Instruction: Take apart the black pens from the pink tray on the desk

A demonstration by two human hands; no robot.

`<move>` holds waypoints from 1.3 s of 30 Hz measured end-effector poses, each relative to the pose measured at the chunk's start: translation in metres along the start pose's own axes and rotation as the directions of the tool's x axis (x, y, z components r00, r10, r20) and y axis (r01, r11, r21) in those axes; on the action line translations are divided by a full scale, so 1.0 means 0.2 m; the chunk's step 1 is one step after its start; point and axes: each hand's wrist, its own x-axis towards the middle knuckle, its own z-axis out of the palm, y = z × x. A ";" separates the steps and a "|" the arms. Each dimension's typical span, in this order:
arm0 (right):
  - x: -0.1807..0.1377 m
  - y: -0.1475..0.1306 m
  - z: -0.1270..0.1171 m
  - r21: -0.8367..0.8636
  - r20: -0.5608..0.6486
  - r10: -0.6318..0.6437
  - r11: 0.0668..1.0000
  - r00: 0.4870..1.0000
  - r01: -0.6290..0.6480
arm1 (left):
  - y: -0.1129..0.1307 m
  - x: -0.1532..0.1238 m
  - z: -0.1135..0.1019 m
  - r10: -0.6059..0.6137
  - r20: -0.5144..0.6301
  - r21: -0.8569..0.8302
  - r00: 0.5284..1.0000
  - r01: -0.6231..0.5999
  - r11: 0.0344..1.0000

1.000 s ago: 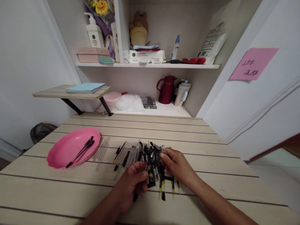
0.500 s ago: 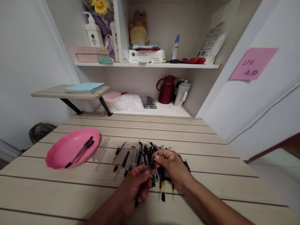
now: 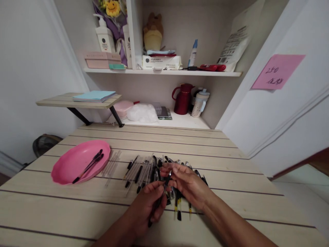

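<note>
My left hand (image 3: 151, 202) is closed around a black pen (image 3: 167, 179), whose metallic tip points up and to the right. Around that tip, my right hand (image 3: 186, 181) has its fingers loosely bent and apart; I see nothing gripped in it. Beneath and behind both hands lies a pile of pen parts: black caps and clear barrels (image 3: 145, 173) on the left, dark pieces and several yellow-and-black refills (image 3: 179, 207) on the right. Part of the pile is hidden by my hands. Two assembled-looking black pens (image 3: 88, 166) rest in a pink tray (image 3: 64, 168) at the left.
Several clear tubes (image 3: 112, 168) lie between the tray and the pile on the slatted wooden table (image 3: 231, 206). A small raised shelf (image 3: 56, 100) carries blue paper (image 3: 94, 96). Farther back stand a red jug (image 3: 183, 99) and a pale cup (image 3: 199, 104).
My right fingers have loosened from a pinch near the pen's tip and spread apart, so the tip now shows. My left hand keeps its hold on the pen, and the view has shifted slightly.
</note>
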 end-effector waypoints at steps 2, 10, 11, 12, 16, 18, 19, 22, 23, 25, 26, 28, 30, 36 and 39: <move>0.00 0.01 0.00 -0.087 -0.083 -0.015 0.996 0.996 0.008 | 0.00 0.00 0.00 0.021 -0.023 0.015 1.000 -0.021 1.000; -0.01 0.01 0.00 -0.003 -0.022 -0.009 1.000 1.000 0.009 | 0.01 0.00 0.01 -0.043 0.011 -0.027 0.999 0.043 0.999; -0.02 0.01 0.00 -0.002 -0.030 -0.010 1.000 0.999 0.010 | 0.01 0.00 0.01 -0.034 0.008 -0.024 0.999 0.035 0.999; -0.02 0.01 0.00 -0.023 -0.048 -0.019 1.000 0.999 0.018 | 0.01 0.00 0.01 -0.029 0.005 -0.019 1.000 0.029 0.999; -0.01 0.02 -0.02 -0.058 -0.079 -0.047 0.997 0.996 0.042 | 0.01 0.00 0.00 -0.065 0.030 -0.051 0.997 0.066 0.997; 0.00 0.01 -0.03 0.023 -0.078 -0.064 0.998 0.995 0.066 | 0.01 -0.01 0.00 -0.099 0.063 -0.078 0.993 0.104 0.992; 0.01 0.00 -0.04 0.059 -0.089 -0.084 0.994 0.993 0.089 | 0.01 -0.01 -0.01 -0.113 0.076 -0.078 0.991 0.119 0.990; 0.05 -0.06 -0.09 0.097 -0.175 -0.170 0.977 0.970 0.188 | 0.02 -0.02 -0.02 -0.123 0.070 -0.033 0.990 0.125 0.992; 0.06 -0.08 -0.11 0.082 -0.219 -0.200 0.972 0.955 0.222 | 0.02 -0.02 -0.02 -0.116 0.058 -0.014 0.992 0.117 0.993; 0.07 -0.11 -0.16 -0.007 -0.310 -0.248 0.966 0.918 0.259 | 0.02 -0.02 -0.03 -0.091 0.037 0.011 0.995 0.091 0.996; 0.08 -0.13 -0.18 -0.094 -0.341 -0.263 0.965 0.903 0.246 | 0.02 -0.02 -0.03 -0.079 0.026 0.017 0.997 0.079 0.997; 0.07 -0.13 -0.22 -0.363 -0.336 -0.285 0.919 0.898 0.156 | 0.03 -0.02 -0.04 -0.064 0.006 0.022 0.998 0.064 0.998; 0.05 -0.12 -0.24 -0.676 -0.248 -0.290 0.735 0.924 0.049 | 0.03 -0.02 -0.04 -0.057 -0.012 0.027 0.998 0.057 0.998; -0.02 -0.07 -0.21 -0.990 -0.111 -0.221 0.115 0.969 -0.087 | 0.03 -0.01 -0.03 -0.034 -0.045 0.039 0.998 0.036 0.999; -0.04 -0.08 -0.19 -0.992 -0.099 -0.217 0.097 0.971 -0.079 | 0.02 -0.01 -0.03 -0.045 -0.044 0.039 0.998 0.046 0.998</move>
